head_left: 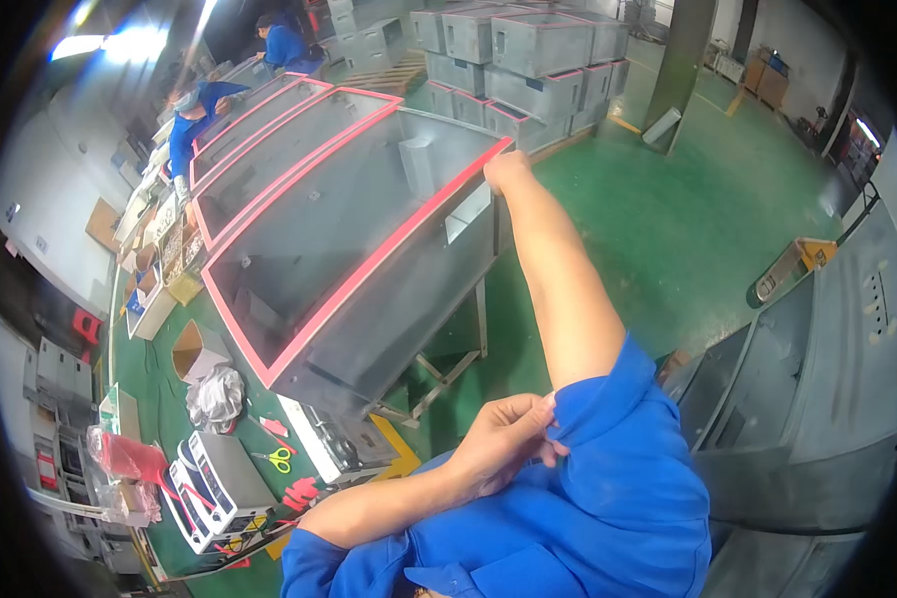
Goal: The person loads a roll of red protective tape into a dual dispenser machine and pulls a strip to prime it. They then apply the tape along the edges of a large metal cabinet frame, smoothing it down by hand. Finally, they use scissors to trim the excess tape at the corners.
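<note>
My right arm reaches out to the near right corner of a grey open-topped metal cabinet (pixel 399 289). There my right hand (pixel 509 171) is closed on the red-edged rim, its fingertips partly hidden. Red strip (pixel 389 249) runs along the cabinet's rim. Close to my body, my left hand (pixel 503 439) is bent across, thumb and forefinger pinched at the cuff of my blue right sleeve (pixel 603 394). Anything small between those fingertips cannot be made out.
More red-rimmed cabinets (pixel 269 135) line up beyond, with co-workers in blue beside them. On the green bench at left are scissors (pixel 277 459), a white device (pixel 219 488), a plastic bag (pixel 214 399) and boxes. Stacked cabinets (pixel 533 60) stand behind; a pallet truck (pixel 792 269) is at right.
</note>
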The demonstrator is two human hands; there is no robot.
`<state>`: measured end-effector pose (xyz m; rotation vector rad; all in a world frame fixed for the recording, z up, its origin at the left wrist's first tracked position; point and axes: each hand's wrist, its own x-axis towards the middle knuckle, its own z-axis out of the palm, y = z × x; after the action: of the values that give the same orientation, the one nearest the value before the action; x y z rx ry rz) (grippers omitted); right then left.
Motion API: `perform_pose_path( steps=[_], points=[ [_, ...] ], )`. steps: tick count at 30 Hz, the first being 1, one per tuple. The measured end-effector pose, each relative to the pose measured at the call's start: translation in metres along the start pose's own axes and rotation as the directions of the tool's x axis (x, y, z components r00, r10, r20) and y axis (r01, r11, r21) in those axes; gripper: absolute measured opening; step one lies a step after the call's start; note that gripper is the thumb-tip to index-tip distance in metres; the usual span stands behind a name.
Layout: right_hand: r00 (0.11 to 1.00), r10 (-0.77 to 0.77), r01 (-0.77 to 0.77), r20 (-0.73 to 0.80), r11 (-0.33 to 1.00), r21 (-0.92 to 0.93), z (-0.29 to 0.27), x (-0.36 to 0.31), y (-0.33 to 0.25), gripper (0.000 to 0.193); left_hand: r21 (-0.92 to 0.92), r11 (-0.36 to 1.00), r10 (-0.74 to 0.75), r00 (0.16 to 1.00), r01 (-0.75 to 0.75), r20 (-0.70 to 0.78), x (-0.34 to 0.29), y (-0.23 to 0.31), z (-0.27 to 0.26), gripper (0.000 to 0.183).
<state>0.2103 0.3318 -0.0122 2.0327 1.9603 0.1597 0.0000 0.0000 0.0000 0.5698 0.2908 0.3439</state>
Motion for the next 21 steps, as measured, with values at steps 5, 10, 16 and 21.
perform_pose_path(
  steps=[5,10,16,21],
  points=[
    [0.986,0.084,-0.061,-0.142,0.985,0.159,-0.022,-0.020,0.017,0.027,-0.102,0.966,0.193,0.922,-0.239,-0.336,0.005,0.020,0.049,0.019],
    [0.927,0.320,-0.165,-0.196,0.816,0.553,-0.065,-0.031,0.023,0.030,-0.305,0.873,0.306,0.915,-0.380,-0.264,-0.003,0.024,0.049,0.031],
    [0.957,0.211,-0.002,-0.201,0.694,0.720,-0.107,0.037,0.040,0.022,-0.384,0.914,0.105,0.990,-0.132,-0.090,-0.012,0.009,0.046,0.037],
    [0.820,0.017,0.136,-0.572,0.965,0.224,-0.161,0.074,0.051,0.020,-0.463,0.884,0.183,0.961,-0.067,0.209,-0.018,0.001,0.053,0.037]
  ],
)
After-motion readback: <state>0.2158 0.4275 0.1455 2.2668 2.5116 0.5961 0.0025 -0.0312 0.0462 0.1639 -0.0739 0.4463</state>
